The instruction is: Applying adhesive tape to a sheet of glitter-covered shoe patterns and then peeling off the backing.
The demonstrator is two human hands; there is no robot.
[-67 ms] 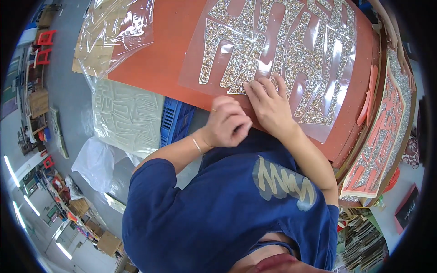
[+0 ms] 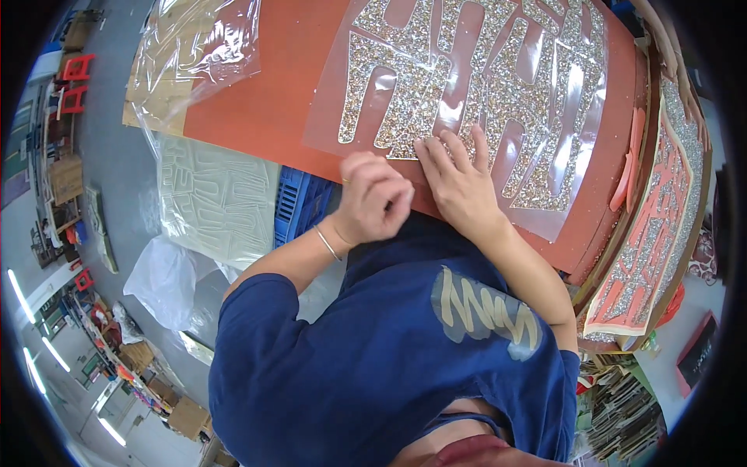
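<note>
A clear plastic sheet [image 2: 323, 128] bearing rhinestone-covered cut-out shapes [image 2: 412, 93] lies flat on the red-orange table. My right hand [image 2: 463, 183] rests at the sheet's near edge, fingers spread and fingertips down on the lower border of the stones. To its left, my left hand [image 2: 375, 198] hovers at the table's near edge with its fingers curled in. Whether anything small sits in that pinch is hidden. No contact between the left hand and the sheet can be made out.
Crumpled clear film [image 2: 222, 47] covers brown board at the far left. Below it, a pale sheet with outlined shapes [image 2: 222, 187] lies beside a blue crate [image 2: 294, 206]. At right, a tray holds a pink-and-glitter panel [image 2: 642, 241]; another person's arms [image 2: 673, 58] reach in there.
My left hand has shifted left and slightly upward, still curled. My right hand stays nearly in place on the sheet.
</note>
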